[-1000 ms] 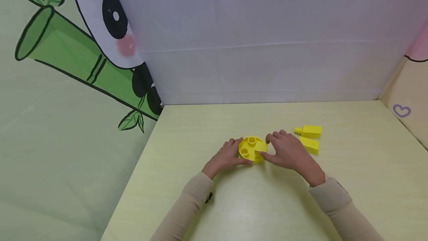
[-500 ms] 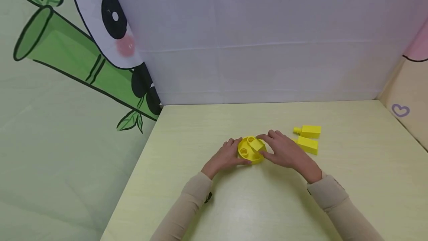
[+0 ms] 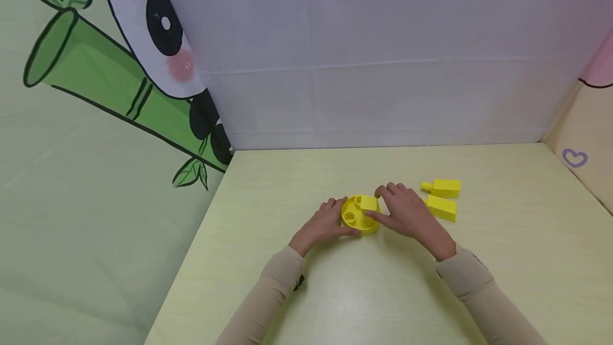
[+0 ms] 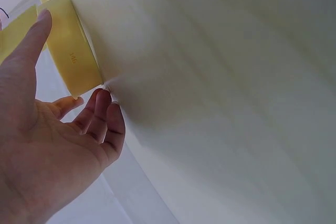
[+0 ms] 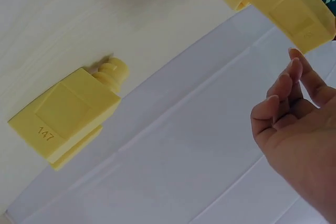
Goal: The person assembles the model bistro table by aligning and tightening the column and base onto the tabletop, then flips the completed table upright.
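My left hand (image 3: pixel 323 223) grips the rim of a round yellow base (image 3: pixel 351 226), thumb on the near side and fingers round the left. Hollow round sockets show on top of the base. A yellow block (image 3: pixel 369 203) stands on its right part; the block's lower end is hidden. My right hand (image 3: pixel 411 214) pinches this block, thumb on the near side and index finger at the far right corner. In the right wrist view, a fingertip meets the end of the block (image 5: pixel 296 11). In the left wrist view, the thumb lies against the base (image 4: pixel 76 51).
Two loose yellow blocks lie right of the hands: a farther one (image 3: pixel 445 188) with a threaded peg, and a nearer one (image 3: pixel 441 208). One block (image 5: pixel 65 116) shows the number 147. The pale table (image 3: pixel 373 292) meets a whitish cloth wall (image 3: pixel 383 68).
The block on the base has turned, and its corner edges now face another way. My right fingers shifted left, then drew slightly back round it. My left hand has kept its place.
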`<state>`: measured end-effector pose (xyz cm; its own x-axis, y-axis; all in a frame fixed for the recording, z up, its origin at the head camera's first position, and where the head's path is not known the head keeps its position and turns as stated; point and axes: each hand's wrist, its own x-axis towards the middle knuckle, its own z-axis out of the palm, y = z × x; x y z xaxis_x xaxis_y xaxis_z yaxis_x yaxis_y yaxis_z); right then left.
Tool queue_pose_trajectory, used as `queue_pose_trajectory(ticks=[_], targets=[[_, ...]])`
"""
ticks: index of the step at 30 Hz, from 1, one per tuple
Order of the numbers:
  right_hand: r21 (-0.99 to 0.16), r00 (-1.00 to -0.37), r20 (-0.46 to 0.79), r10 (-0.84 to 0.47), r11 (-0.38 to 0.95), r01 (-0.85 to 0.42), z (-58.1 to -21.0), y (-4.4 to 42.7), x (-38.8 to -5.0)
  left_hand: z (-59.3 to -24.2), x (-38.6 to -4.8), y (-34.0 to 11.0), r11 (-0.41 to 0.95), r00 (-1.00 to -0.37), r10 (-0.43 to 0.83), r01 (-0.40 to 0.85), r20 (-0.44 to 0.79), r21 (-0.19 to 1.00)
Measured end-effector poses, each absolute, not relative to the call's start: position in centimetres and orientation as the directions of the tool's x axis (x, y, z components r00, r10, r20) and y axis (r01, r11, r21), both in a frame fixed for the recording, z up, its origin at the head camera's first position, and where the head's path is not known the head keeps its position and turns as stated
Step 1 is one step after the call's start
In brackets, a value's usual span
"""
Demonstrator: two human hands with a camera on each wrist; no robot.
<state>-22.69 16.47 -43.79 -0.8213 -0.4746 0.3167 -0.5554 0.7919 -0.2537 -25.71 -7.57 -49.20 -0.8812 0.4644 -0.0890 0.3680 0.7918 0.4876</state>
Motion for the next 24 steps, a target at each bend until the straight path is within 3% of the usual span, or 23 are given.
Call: queue_pose_trajectory(ticks=[10,17,24], targets=[[-0.251,-0.859,0.314,-0.404,0.837,-0.485,-43.89,16.55,-22.96,-49.1,-25.84,-7.34,0.797,-0.883,0.462,0.372,-0.084,0.475],[-0.289,-0.83,0.29,-0.476,0.784,-0.55,-43.76,16.87,-23.4,-49.01,-25.84,-7.17,0.803,-0.889,0.447,0.35,-0.1,0.482],[-0.269,-0.865,0.289,-0.411,0.832,-0.485,-43.62,17.11,-23.69,-48.87,-25.87,-6.97,0.807,-0.892,0.44,0.341,-0.107,0.482]])
